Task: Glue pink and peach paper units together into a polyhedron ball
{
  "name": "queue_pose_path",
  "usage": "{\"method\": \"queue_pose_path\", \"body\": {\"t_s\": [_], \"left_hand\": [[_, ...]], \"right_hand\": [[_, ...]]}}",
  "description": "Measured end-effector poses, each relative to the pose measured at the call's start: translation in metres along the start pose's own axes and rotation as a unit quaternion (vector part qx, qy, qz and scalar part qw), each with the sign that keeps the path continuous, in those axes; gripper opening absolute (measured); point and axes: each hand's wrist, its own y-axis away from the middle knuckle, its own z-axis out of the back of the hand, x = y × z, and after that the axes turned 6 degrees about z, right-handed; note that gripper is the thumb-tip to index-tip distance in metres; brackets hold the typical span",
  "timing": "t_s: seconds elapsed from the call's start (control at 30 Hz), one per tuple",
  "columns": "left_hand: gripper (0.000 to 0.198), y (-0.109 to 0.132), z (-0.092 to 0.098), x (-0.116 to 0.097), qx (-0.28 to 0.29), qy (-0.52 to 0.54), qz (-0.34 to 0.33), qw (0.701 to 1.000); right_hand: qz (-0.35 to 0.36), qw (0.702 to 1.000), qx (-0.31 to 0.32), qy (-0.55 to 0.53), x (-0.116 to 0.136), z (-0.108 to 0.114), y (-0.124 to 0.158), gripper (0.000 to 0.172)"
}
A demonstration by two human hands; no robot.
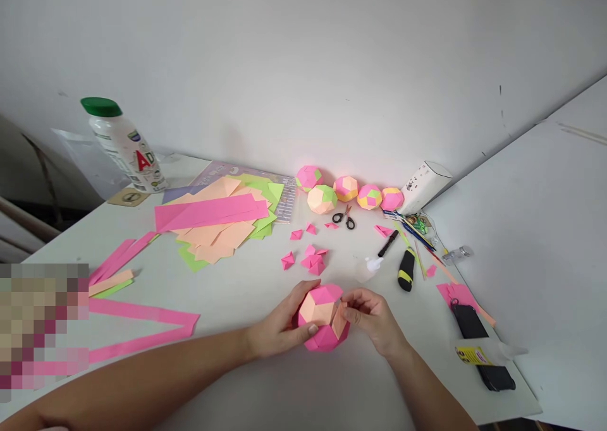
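Observation:
Near the table's front, my left hand [282,323] is wrapped round a pink and peach folded-paper ball [322,312], thumb on its front face. Fingers of my right hand [372,317] pinch a peach paper flap [339,320] on the ball's right side; whether that flap is fixed to the ball I cannot tell. Just beyond the ball lie a pink folded-paper cluster [315,260] and a small pink folded piece [288,260]. Further back, several finished paper balls [345,188] stand in a row by the wall.
Paper sheets [222,229] are heaped at left, near a white bottle with a green cap [126,143]. Small scissors [348,217] lie by the balls. At right are a cutter [406,270], a glue bottle [484,352] and a black pouch [469,320]. Pink strips [142,311] lie at left.

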Motion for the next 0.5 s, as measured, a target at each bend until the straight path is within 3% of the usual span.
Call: {"method": "queue_pose_path", "body": {"t_s": [0.5], "left_hand": [[0.064,0.0012,0.0008,0.0075,0.008,-0.006,-0.01,1.0]], "right_hand": [[0.01,0.999,0.0,0.033,-0.0018,-0.0012,0.0002,0.018]]}}
